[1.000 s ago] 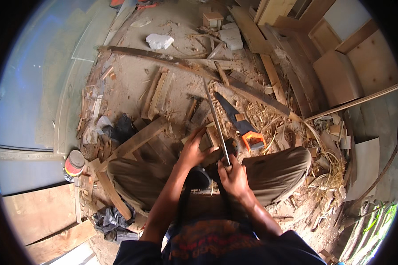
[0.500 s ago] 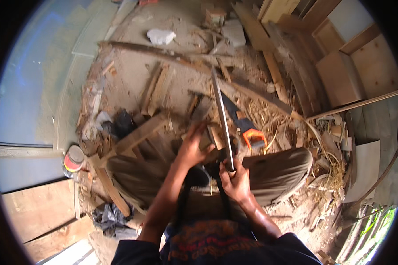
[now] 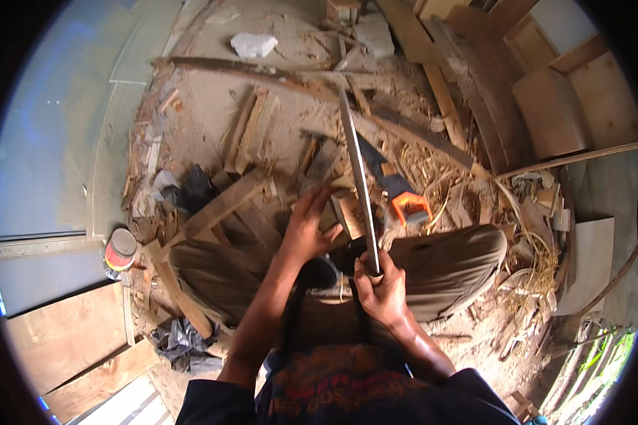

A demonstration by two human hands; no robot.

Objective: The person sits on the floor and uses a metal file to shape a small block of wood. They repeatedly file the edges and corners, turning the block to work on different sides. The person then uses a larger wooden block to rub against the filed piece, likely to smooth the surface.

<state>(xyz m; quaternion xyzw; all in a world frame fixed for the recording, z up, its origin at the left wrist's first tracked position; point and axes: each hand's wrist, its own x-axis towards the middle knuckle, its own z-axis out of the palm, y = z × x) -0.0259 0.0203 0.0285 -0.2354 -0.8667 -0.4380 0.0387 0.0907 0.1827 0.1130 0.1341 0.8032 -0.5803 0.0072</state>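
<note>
Right grip [image 3: 384, 292] clasps long blade [image 3: 359, 177], left grip [image 3: 307, 230] spread; wood scraps [image 3: 250, 132] litter dirt floor [image 3: 202, 113].

Nearer the body than the orange-handled saw [image 3: 397, 187], the right hand [image 3: 383, 289] hides most of the lower end of the long blade [image 3: 359, 177]. Left of the saw, it cannot be told whether the left hand [image 3: 308, 230] touches the wood block [image 3: 349, 212]; well beyond the saw, the picture's top edge cuts off a small wooden box [image 3: 342, 10].
</note>
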